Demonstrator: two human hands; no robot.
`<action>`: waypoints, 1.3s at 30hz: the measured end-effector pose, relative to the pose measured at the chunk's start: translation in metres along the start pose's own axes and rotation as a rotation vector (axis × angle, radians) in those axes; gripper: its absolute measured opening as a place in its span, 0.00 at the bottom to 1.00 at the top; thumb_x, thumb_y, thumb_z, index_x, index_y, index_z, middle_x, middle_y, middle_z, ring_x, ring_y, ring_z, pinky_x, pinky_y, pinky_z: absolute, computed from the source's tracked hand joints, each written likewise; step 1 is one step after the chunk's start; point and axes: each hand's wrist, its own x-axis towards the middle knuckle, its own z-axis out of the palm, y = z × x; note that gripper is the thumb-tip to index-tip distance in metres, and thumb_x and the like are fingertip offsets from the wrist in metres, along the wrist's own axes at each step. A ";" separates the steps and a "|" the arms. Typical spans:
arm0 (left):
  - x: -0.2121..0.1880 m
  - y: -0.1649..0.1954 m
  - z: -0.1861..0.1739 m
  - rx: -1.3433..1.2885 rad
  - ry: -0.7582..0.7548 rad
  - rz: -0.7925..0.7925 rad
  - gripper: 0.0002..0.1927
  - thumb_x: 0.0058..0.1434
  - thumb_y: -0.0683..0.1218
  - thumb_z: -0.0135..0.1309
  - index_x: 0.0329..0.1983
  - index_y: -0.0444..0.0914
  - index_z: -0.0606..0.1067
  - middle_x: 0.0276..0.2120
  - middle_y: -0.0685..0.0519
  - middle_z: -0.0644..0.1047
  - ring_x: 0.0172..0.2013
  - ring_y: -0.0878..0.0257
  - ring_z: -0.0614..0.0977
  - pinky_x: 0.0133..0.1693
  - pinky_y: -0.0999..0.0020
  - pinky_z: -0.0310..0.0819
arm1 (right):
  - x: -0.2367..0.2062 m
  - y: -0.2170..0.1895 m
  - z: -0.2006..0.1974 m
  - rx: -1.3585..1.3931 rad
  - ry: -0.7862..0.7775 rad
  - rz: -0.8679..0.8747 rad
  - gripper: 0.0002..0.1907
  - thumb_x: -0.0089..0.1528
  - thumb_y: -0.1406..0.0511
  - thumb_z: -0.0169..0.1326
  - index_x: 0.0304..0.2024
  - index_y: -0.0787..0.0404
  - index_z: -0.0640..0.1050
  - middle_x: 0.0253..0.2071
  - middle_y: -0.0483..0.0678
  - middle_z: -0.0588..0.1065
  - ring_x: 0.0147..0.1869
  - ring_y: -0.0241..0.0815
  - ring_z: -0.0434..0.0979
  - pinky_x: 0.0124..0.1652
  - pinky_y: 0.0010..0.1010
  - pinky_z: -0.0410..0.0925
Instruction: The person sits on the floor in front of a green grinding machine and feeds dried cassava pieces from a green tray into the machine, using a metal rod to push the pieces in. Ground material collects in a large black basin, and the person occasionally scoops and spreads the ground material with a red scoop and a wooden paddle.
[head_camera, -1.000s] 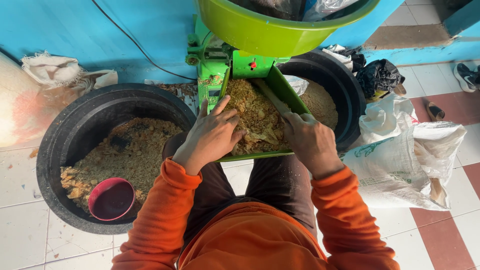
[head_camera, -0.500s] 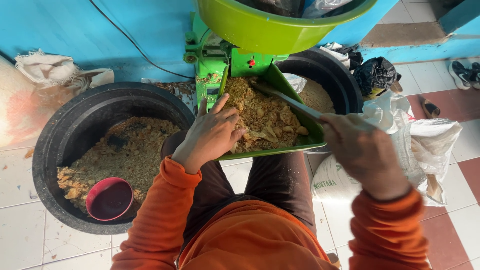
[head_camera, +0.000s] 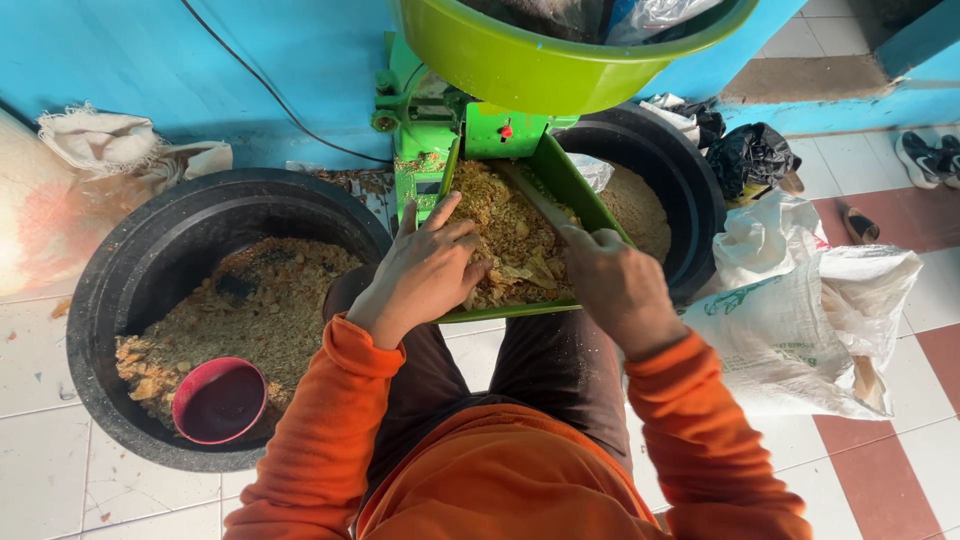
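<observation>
Your left hand (head_camera: 425, 270) is lying flat and unclenched, fingers spread, on the dry crumbly feed (head_camera: 510, 235) heaped in the green chute (head_camera: 585, 205), while your right hand (head_camera: 610, 285) is closing around a thin stick (head_camera: 535, 200) that is poking up into the heap. The feed looks light, loose and flaky, so you are better off pressing or scooping it with a cupped palm than pinching it. To your left, the black tub (head_camera: 120, 290) is holding more feed and a red bowl (head_camera: 218, 400).
</observation>
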 end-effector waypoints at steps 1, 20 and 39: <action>0.001 0.001 0.000 -0.002 0.019 0.006 0.20 0.66 0.55 0.50 0.43 0.35 0.80 0.56 0.49 0.76 0.72 0.47 0.58 0.66 0.30 0.49 | 0.001 -0.002 0.005 0.004 0.018 0.015 0.14 0.68 0.63 0.51 0.55 0.61 0.77 0.29 0.50 0.75 0.21 0.41 0.74 0.22 0.32 0.72; 0.003 -0.011 0.012 -0.001 0.066 0.049 0.22 0.69 0.56 0.48 0.46 0.33 0.80 0.57 0.48 0.76 0.71 0.45 0.59 0.64 0.29 0.49 | -0.020 0.010 -0.090 -0.250 0.016 -0.151 0.13 0.69 0.64 0.54 0.54 0.63 0.81 0.31 0.48 0.77 0.24 0.40 0.77 0.22 0.33 0.69; 0.009 0.001 0.008 0.019 -0.004 0.016 0.22 0.68 0.57 0.50 0.51 0.36 0.79 0.60 0.50 0.75 0.71 0.46 0.57 0.65 0.28 0.48 | -0.007 0.030 -0.056 -0.093 -0.051 0.062 0.13 0.69 0.63 0.53 0.53 0.60 0.80 0.32 0.53 0.79 0.17 0.37 0.74 0.14 0.28 0.67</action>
